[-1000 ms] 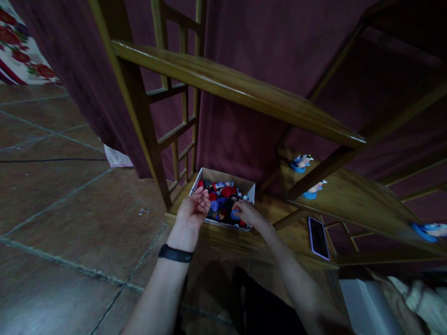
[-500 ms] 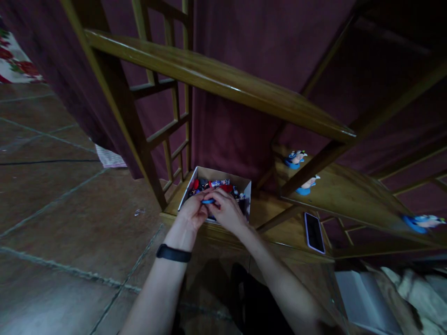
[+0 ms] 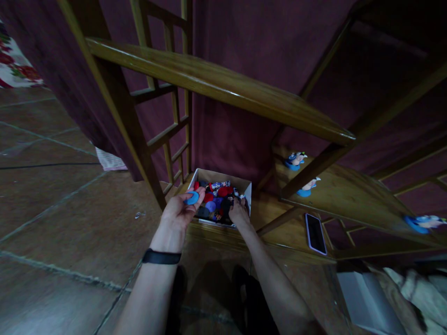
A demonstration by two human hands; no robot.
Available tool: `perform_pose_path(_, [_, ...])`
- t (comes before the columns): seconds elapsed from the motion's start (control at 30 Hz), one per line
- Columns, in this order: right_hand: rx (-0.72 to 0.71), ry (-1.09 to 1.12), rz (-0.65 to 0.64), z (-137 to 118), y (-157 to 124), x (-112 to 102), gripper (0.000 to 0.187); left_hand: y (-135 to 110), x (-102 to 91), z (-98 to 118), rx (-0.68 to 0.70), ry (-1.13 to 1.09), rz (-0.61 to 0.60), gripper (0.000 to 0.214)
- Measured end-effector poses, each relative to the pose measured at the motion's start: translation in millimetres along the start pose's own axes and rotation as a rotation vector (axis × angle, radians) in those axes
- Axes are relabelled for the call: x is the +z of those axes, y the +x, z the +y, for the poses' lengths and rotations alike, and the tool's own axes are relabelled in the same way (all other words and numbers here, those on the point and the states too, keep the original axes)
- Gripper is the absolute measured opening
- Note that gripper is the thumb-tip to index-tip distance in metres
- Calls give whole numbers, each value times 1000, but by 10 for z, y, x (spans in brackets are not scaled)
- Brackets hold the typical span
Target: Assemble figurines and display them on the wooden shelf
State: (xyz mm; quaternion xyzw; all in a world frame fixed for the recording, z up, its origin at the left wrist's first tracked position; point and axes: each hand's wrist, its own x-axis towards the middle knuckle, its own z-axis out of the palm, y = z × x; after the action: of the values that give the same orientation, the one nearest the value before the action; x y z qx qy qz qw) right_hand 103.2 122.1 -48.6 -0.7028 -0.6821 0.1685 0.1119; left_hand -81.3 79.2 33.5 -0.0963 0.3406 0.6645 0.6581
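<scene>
My left hand (image 3: 178,211) holds a flat, round blue disc (image 3: 192,198), like a toy figure's base, on its upturned fingers at the left edge of a white cardboard box (image 3: 249,190). My right hand (image 3: 239,213) reaches into the right side of this box, fingers stretched down and partly apart among dark pieces; its fingertips are partly hidden. Inside lie a small figure in blue and white (image 3: 220,184), a red round piece (image 3: 208,197), a purple-blue disc (image 3: 210,206) and several other small toy pieces.
The box stands on the low wooden shelf (image 3: 265,209) of a lattice-sided rack. A wooden bar (image 3: 223,90) crosses above it. Blue-based figures (image 3: 295,160) stand on a raised shelf to the right, above a phone (image 3: 315,234). A grey-white box (image 3: 366,298) sits lower right.
My hands, earlier together at the blue disc over the box, have parted. The left has drawn leftward with the disc; the right has let go and dipped into the box's right side.
</scene>
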Motion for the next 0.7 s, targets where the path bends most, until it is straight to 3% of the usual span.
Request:
perform_pose_path(0.13, [-110, 1, -68, -173, -164, 103, 53, 9, -10, 13, 16, 16, -44, 38])
perform_pose_path(0.4, [-364, 19, -106, -389, -550, 179, 53, 14, -22, 39, -3, 36, 0, 36])
perform_pose_path(0.53, [-524, 63, -193, -403, -538, 137, 39, -1, -10, 33, -28, 45, 7, 32])
perform_pose_path(0.6, [-478, 105, -133, -368, -463, 58, 30, -12, -1, 26, -40, 56, 3, 31])
perform_pose_path(0.7, [-247, 43, 97, -255, -280, -70, 28, -24, 8, 16, -43, 36, -2, 30])
